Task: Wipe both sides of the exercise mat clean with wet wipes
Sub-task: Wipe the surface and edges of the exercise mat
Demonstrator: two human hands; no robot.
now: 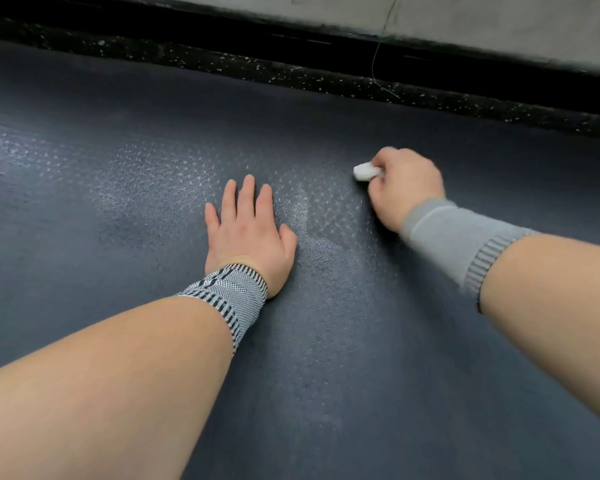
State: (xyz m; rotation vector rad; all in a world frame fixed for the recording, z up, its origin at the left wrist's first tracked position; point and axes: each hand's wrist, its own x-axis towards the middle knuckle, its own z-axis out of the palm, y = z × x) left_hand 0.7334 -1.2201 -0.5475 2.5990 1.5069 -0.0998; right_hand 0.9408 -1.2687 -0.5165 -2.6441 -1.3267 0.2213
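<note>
Head view showed the left hand pressed flat, fingers straight, on the dark exercise mat; the right hand pinched a folded wet wipe against it.

r hand grips wipe on mat.

Likely gym: speckled rubber floor, dark exercise mat.
</note>
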